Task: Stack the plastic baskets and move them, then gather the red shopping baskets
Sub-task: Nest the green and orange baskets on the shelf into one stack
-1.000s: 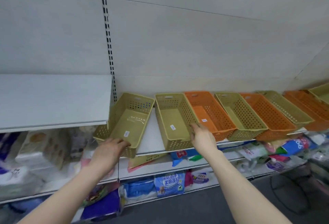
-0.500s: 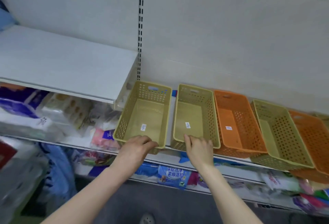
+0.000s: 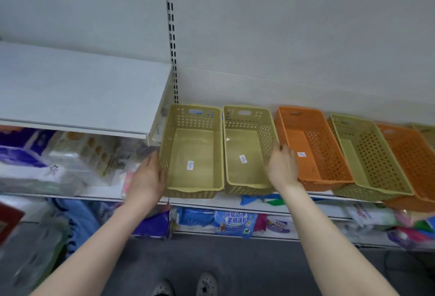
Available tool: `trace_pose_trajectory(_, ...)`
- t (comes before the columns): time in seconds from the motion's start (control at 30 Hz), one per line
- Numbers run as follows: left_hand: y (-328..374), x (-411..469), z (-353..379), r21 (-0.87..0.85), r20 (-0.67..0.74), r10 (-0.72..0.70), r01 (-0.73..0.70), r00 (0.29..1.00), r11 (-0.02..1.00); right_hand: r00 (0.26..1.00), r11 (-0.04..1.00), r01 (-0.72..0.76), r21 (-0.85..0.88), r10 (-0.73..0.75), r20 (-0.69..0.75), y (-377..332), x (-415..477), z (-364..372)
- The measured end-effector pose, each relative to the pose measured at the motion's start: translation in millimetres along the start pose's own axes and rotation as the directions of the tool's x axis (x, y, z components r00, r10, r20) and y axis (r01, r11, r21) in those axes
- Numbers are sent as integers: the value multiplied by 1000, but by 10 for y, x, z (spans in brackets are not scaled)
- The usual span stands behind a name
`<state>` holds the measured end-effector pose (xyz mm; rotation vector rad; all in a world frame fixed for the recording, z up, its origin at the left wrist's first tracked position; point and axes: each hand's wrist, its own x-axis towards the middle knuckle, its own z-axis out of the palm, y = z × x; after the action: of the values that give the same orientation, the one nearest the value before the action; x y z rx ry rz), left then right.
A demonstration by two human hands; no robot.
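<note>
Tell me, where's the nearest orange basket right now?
In the head view, the orange basket sits on the shelf just right of centre, between two beige baskets, with the right hand at its left edge.

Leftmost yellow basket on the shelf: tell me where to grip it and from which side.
Grip the leftmost yellow basket by the rims of its two long sides, coming from the front. It sits upright, open and empty; the left hand is already at its left wall, while the neighbouring yellow basket crowds the right side.
</note>
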<state>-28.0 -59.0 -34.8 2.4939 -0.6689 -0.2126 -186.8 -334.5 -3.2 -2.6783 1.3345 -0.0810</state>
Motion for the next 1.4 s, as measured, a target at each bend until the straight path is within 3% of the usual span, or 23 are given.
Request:
trace_pose_trajectory(0.07,5,0,10,-14,24,-30,31,999,999,990,994,-99,-51,103,98,-46,62,5)
trace_pose_trajectory(0.23,-45,-67,-53,-120,17,-60,62,998,991,972,977,-208,41,202,120,66,202,-74)
trace_pose_trajectory(0.37,-3,-162,-58,-226,64,-42,56,997,973,984,979,-156,132,166,-70,111,214,-447)
trace_pose_trajectory(0.57,245,-169,58,-324,170,-28,83,985,943,918,944,-60,325,179,-353,230,122,-1037)
trace_pose_trajectory(0.63,315,-127,93,-327,190,-3,66,982,943,909,932,-18,361,166,-382,225,53,-1150)
trace_pose_trajectory(0.83,368,-78,121,-382,246,23,75,969,921,987,833,44,551,50,-155,-48,-81,-884)
trace_pose_trajectory(0.97,360,-122,96,-381,279,15,96,960,920,998,819,-56,570,34,50,-281,-156,-459)
trace_pose_trajectory(1.13,294,-117,92,-392,313,-23,151,950,908,998,860,-65,507,46,50,-326,-147,-223)
trace_pose_trajectory(1.27,297,-141,102,-443,312,-21,165,950,882,1000,936,31,351,-29,-9,-408,-120,-177)
trace_pose_trajectory(1.4,390,-109,70,-468,331,21,145,943,872,999,976,-15,216,6,43,-403,-151,-51)
